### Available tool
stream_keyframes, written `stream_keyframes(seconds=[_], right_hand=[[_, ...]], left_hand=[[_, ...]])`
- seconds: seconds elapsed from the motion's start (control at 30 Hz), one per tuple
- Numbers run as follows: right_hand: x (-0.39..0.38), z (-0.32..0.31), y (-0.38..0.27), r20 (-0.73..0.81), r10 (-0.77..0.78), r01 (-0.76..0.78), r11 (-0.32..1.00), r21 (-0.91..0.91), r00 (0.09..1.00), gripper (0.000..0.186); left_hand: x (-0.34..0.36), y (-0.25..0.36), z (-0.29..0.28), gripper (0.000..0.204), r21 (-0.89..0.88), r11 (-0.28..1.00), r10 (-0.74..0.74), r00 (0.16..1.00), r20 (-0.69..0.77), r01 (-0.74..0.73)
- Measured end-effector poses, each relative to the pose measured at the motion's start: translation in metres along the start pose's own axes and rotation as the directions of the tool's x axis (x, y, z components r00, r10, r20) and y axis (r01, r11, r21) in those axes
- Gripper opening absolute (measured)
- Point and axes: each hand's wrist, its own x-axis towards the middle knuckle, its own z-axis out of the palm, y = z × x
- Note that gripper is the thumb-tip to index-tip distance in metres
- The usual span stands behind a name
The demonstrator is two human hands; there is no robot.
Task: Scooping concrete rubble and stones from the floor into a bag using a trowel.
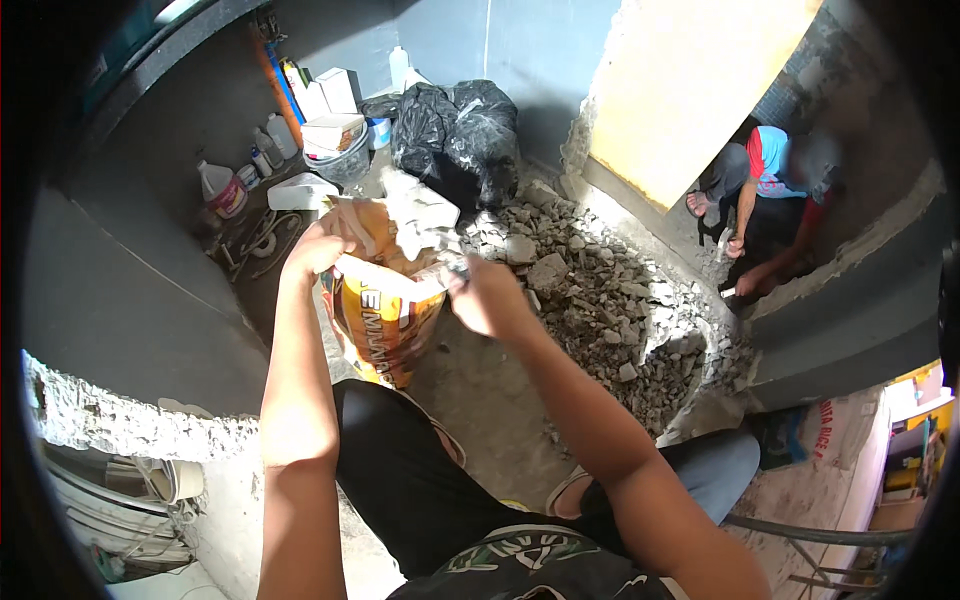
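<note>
Left hand and right hand grip the orange printed sack by its rim, best spread with even tension.

Hard, bright light is falling in patches, bleaching parts of the yellow panel and the crumbled wall edge nearly to white and glinting on the black plastic bags. Sharp shadows are breaking up the rubble, while the dark grey left wall is sinking into dimness. The orange bag is glowing brightly along its rim. The crouching person's head is appearing blurred. The lens is bending straight edges, and black is swallowing the corners.
</note>
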Motion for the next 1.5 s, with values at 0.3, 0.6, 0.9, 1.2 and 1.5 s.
stream_keyframes(seconds=[0.3, 0.6, 0.9, 1.2, 1.5], right_hand=[[-0.043, 0.026, 0.044, -0.351, -0.012, 0.010, 1.000, -0.006, 0.936, 0.035], [-0.194, 0.124, 0.194, 0.253, 0.683, -0.696, 0.716, -0.050, 0.685, 0.047], [-0.235, 0.183, 0.200, 0.402, 0.714, -0.817, 0.538, 0.208, 0.573, 0.036], [-0.166, 0.181, 0.296, 0.033, 0.721, -0.721, 0.690, 0.068, 0.693, 0.039], [0.004, 0.163, 0.294, -0.037, 0.884, -0.877, 0.467, 0.115, 0.466, 0.038]], left_hand=[[0.009, -0.037, -0.013, 0.080, -0.148, 0.985, 0.083, 0.996, -0.022, -0.085], [0.014, -0.032, -0.012, 0.081, -0.036, 0.998, 0.056, 0.998, -0.039, -0.058], [0.022, -0.034, -0.009, 0.081, -0.050, 0.997, 0.056, 0.998, 0.012, -0.055], [0.027, -0.004, 0.006, 0.082, 0.064, 0.998, 0.007, 0.998, 0.061, -0.010], [0.027, -0.027, -0.003, 0.084, -0.086, 0.996, 0.010, 0.997, 0.072, -0.004]])
